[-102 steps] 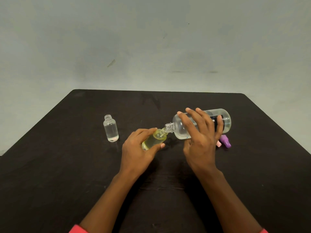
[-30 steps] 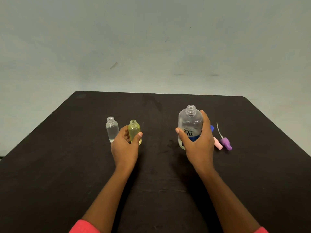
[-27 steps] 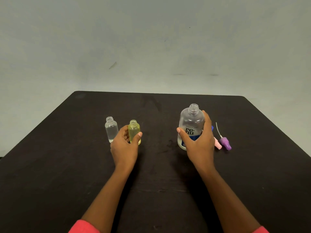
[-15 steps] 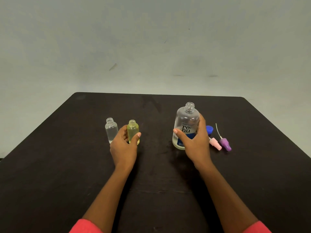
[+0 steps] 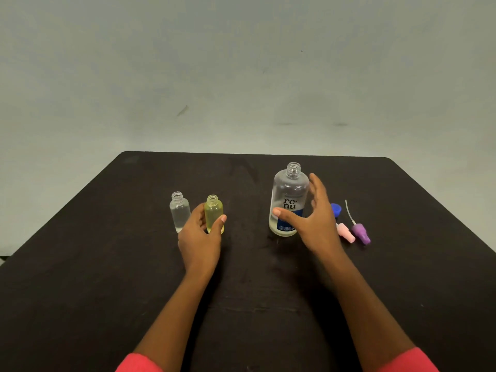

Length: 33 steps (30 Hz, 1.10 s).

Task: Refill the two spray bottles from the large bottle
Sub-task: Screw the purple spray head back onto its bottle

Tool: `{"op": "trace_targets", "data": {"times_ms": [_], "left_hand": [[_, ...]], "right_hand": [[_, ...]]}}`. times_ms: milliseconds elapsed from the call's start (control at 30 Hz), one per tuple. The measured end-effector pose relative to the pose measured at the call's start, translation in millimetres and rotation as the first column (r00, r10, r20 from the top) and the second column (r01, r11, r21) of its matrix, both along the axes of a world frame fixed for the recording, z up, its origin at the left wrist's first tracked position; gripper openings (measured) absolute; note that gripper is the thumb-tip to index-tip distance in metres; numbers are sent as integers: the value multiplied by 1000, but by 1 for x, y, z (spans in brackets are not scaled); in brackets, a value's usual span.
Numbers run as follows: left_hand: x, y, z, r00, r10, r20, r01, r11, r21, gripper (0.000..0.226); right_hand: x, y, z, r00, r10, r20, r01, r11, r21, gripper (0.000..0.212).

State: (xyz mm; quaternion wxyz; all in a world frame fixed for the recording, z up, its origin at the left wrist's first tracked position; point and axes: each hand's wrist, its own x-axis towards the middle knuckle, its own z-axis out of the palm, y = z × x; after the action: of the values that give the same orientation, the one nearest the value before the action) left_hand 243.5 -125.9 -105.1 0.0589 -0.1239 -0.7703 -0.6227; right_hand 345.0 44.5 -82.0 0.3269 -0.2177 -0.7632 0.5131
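Left of centre, the left hand (image 5: pixel 200 237) pinches the small yellow-tinted open spray bottle (image 5: pixel 214 210), while the right hand (image 5: pixel 311 218), spread and holding nothing, flanks the tall clear uncapped large bottle (image 5: pixel 288 200) right of centre, where a stray knock could spill it.

Three bottles are counted: clear spray bottle (image 5: pixel 178 210), yellow spray bottle (image 5: pixel 213 208), large bottle (image 5: pixel 290 189). Also counted: pink spray head (image 5: pixel 346 232), purple spray head (image 5: pixel 361 233), one blue cap (image 5: pixel 336 209).
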Motion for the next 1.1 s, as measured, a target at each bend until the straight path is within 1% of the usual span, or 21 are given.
{"op": "trace_targets", "data": {"times_ms": [33, 100, 167, 233, 300, 367, 467, 533, 600, 800, 933, 1000, 1100], "left_hand": [[0, 0, 0, 1000, 1, 2, -1, 1000, 2, 42], [0, 0, -1, 1000, 0, 2, 0, 1000, 1, 42], [0, 0, -1, 1000, 0, 2, 0, 1000, 2, 43], [0, 0, -1, 1000, -1, 6, 1, 1000, 1, 41], [0, 0, -2, 1000, -3, 4, 3, 1000, 0, 39], [-1, 0, -2, 1000, -3, 3, 3, 1000, 1, 38], [-2, 0, -3, 1000, 3, 1, -3, 1000, -2, 39], [-2, 0, -3, 1000, 5, -6, -5, 1000, -3, 39], [-2, 0, -3, 1000, 5, -7, -5, 1000, 2, 39], [-1, 0, -2, 1000, 10, 6, -10, 1000, 9, 41], [-1, 0, -2, 1000, 10, 6, -10, 1000, 12, 41], [-1, 0, -2, 1000, 11, 6, -11, 1000, 11, 40], [-1, 0, -2, 1000, 13, 5, -13, 1000, 6, 38]], "right_hand": [[4, 3, 4, 1000, -25, -1, 26, 1000, 13, 103], [14, 10, 12, 994, -105, -28, 106, 994, 39, 81], [22, 19, 16, 971, -225, -78, 229, 973, 41, 59], [31, 29, 17, 918, -382, -106, 387, 922, 27, 40], [40, 40, 18, 853, -514, -91, 517, 856, 14, 31], [50, 51, 17, 811, -584, -39, 585, 811, 30, 29], [59, 63, 16, 792, -594, 142, 588, 805, 81, 28], [61, 68, 13, 779, -563, 276, 551, 825, 126, 29], [60, 70, 10, 769, -531, 356, 511, 845, 157, 28], [60, 69, 11, 741, -525, 419, 498, 848, 181, 25], [63, 70, 13, 682, -534, 500, 513, 836, 194, 32], [64, 69, 13, 656, -512, 555, 494, 847, 196, 33], [62, 67, 11, 624, -479, 618, 470, 861, 194, 23]]}}
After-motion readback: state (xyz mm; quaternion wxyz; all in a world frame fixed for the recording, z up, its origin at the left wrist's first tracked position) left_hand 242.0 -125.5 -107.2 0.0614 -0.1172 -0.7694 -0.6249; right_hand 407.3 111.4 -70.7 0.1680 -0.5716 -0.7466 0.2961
